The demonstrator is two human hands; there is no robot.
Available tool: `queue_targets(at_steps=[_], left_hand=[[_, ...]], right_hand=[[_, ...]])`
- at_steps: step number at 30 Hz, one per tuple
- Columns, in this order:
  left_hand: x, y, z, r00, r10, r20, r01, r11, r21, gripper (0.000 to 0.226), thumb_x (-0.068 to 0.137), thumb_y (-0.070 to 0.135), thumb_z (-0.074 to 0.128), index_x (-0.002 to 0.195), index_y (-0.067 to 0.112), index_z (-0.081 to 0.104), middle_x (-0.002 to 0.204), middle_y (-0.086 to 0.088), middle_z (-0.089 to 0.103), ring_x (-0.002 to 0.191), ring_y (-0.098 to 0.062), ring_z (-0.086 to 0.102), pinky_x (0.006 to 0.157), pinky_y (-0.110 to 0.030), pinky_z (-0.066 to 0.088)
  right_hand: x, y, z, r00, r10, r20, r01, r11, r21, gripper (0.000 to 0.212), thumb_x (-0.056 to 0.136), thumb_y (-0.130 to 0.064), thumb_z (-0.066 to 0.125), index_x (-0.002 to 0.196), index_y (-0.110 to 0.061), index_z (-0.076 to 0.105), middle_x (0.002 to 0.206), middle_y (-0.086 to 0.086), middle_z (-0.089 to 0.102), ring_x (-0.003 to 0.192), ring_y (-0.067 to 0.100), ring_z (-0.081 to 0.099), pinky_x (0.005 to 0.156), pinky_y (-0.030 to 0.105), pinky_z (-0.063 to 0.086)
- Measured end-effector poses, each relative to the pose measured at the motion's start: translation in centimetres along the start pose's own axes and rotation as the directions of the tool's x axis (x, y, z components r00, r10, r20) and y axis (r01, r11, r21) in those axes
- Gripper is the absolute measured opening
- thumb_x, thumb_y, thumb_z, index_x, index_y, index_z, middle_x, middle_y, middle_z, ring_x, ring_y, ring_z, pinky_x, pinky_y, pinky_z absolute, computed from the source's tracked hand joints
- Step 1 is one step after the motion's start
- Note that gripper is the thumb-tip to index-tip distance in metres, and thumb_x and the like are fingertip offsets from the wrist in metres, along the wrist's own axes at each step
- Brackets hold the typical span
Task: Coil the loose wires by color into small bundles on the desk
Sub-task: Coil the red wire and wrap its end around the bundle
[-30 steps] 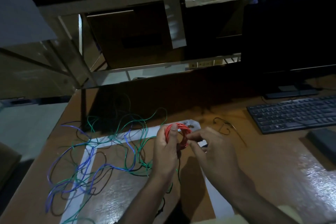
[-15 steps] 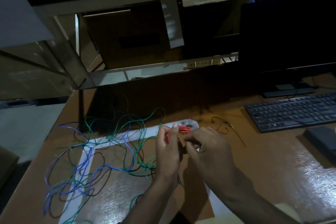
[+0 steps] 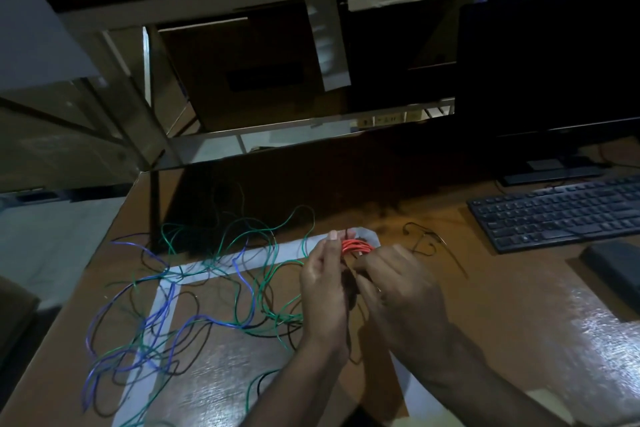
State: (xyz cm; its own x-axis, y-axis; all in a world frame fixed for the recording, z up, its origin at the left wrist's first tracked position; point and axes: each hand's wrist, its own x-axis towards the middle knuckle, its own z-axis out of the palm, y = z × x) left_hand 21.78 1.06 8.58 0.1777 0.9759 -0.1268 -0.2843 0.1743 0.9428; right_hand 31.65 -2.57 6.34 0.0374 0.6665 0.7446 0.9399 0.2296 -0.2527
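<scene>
Both hands' grip (image 3: pixel 349 262) around red coil (image 3: pixel 356 247)

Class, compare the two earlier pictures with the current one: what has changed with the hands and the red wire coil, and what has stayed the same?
The red coil, an open ring a second ago, is now squeezed flatter between the hands. The right hand has closed in over it and hides more of it; the left hand still grips it. The loose green wires, blue wires and keyboard lie as before.

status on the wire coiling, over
Left hand and right hand both gripping red coil. Green, blue, black wires tangled loose on desk. Nothing in the way.
</scene>
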Motion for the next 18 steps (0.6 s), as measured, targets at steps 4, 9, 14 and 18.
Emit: queue_targets(at_steps=[4,9,14,18], left_hand=[[0.0,0.4,0.1,0.999,-0.035,-0.023,0.034,0.999,-0.023,0.032,0.103,0.042,0.053,0.115,0.022,0.075,0.107,-0.013,0.077,0.09,-0.02,0.074,0.062,-0.023,0.055],[0.0,0.3,0.4,0.998,-0.038,-0.043,0.036,0.998,-0.047,0.031,0.103,0.041,0.054,0.112,0.021,0.076,0.108,-0.016,0.078,0.1,-0.032,0.076,0.077,-0.034,0.061],[0.1,0.1,0.4,0.999,-0.021,-0.039,0.02,0.999,-0.033,0.026,0.102,0.037,0.058,0.108,0.023,0.078,0.102,-0.015,0.079,0.098,-0.032,0.076,0.08,-0.039,0.059],[0.1,0.2,0.6,0.999,-0.012,-0.032,0.011,0.999,-0.03,0.021,0.1,0.032,0.061,0.102,0.022,0.08,0.095,-0.01,0.079,0.095,-0.029,0.075,0.085,-0.045,0.062]], right_hand=[[0.2,-0.2,-0.3,0.996,0.092,-0.013,-0.09,0.988,0.123,0.016,0.079,-0.005,0.083,0.09,-0.01,0.072,0.082,0.002,0.068,0.076,0.016,0.063,0.066,0.029,0.056],[1.0,-1.0,-1.2,0.908,0.415,0.056,-0.401,0.823,0.402,0.023,0.085,-0.016,0.081,0.099,-0.027,0.067,0.091,-0.014,0.064,0.082,0.003,0.065,0.068,0.014,0.054],[1.5,-1.4,-2.0,0.758,0.621,0.201,-0.596,0.535,0.599,0.031,0.083,-0.019,0.082,0.101,-0.034,0.061,0.088,-0.014,0.069,0.085,0.006,0.07,0.068,0.021,0.059],[1.7,-0.9,-2.4,0.698,0.654,0.29,-0.645,0.399,0.652,0.018,0.085,-0.014,0.08,0.093,-0.028,0.071,0.087,-0.015,0.072,0.083,0.004,0.072,0.067,0.016,0.057]])
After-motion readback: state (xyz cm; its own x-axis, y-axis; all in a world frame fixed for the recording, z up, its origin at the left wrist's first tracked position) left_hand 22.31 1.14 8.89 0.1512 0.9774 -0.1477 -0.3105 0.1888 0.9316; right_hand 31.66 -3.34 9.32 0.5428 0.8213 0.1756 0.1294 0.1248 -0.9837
